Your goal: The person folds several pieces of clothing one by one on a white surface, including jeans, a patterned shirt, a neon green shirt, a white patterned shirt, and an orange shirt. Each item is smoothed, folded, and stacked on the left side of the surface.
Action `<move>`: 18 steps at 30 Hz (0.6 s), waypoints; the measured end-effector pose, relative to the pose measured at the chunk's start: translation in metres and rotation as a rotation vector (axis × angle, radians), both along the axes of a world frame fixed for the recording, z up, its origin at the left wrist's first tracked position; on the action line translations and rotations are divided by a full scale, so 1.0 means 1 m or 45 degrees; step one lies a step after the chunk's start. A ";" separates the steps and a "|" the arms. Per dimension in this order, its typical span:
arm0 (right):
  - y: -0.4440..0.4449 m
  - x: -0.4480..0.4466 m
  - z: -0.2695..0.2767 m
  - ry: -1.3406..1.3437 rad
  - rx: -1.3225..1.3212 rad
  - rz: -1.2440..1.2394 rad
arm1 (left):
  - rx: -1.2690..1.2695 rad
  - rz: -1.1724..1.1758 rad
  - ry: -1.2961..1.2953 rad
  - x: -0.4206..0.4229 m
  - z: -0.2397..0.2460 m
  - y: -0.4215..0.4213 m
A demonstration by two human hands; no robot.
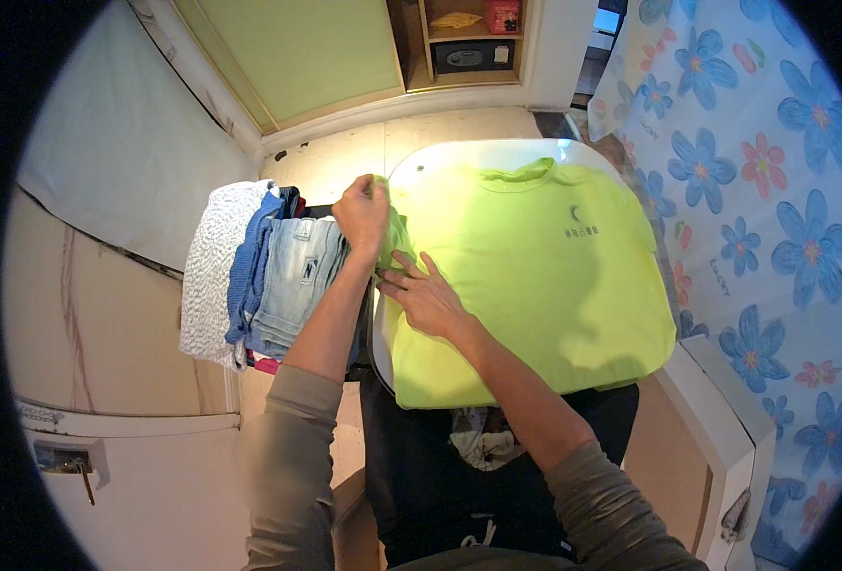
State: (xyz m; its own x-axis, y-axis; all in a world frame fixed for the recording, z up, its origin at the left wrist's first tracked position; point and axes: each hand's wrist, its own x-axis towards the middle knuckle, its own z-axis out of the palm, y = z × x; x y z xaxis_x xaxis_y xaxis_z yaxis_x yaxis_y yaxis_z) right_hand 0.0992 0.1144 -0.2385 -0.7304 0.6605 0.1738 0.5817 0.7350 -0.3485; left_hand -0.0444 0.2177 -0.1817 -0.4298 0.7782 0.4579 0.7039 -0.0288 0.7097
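Observation:
A neon yellow-green T-shirt (pixel 506 285) lies spread, front up, over a white rounded board or tabletop (pixel 449 153) before me. Its collar points away, and a small dark print sits on the chest. My left hand (pixel 364 218) pinches the sleeve at the shirt's left edge and lifts it a little. Just below, my right hand (pixel 424 296) rests on the shirt with fingers spread, the tips touching the fabric by that sleeve. Left of the board stand folded clothes: light blue jeans (pixel 296 278), a blue knit garment (pixel 250 268) and a white-and-grey patterned garment (pixel 214 271).
On the right hangs a floral curtain (pixel 703 168), with a white cabinet (pixel 721 428) below it. A shelf unit (pixel 457 80) holding a black safe (pixel 471 56) stands at the back beside a green sliding panel (pixel 307 57). At lower left is a white door with a metal handle (pixel 82 467).

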 end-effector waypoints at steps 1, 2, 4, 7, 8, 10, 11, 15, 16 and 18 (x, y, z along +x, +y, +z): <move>0.000 0.000 -0.004 0.044 0.051 -0.014 | -0.091 -0.146 -0.148 0.003 -0.001 0.001; -0.001 0.000 -0.009 0.089 0.102 -0.025 | -0.182 -0.291 -0.296 0.007 -0.002 0.002; 0.002 0.002 -0.023 0.213 0.223 -0.097 | -0.333 -0.693 -0.658 0.025 0.007 -0.004; 0.003 0.003 -0.029 0.365 0.328 -0.240 | -0.250 -0.914 -0.805 0.025 0.010 -0.012; 0.001 0.002 -0.028 0.353 0.289 -0.287 | -0.202 -0.803 -0.867 0.016 0.005 -0.015; 0.001 0.001 -0.025 0.396 0.284 -0.333 | -0.143 -0.485 -0.776 0.004 -0.003 -0.027; 0.001 0.001 -0.024 0.448 0.318 -0.328 | -0.119 -0.411 -0.657 0.001 -0.009 -0.039; 0.013 0.005 -0.039 0.915 0.308 -0.603 | -0.139 -0.286 0.076 0.000 -0.055 -0.090; 0.015 0.008 -0.031 1.014 0.264 -0.658 | -0.021 -0.303 0.252 0.003 -0.055 -0.108; 0.030 0.015 -0.019 1.126 0.179 -0.787 | -0.044 -0.365 0.432 0.006 -0.051 -0.127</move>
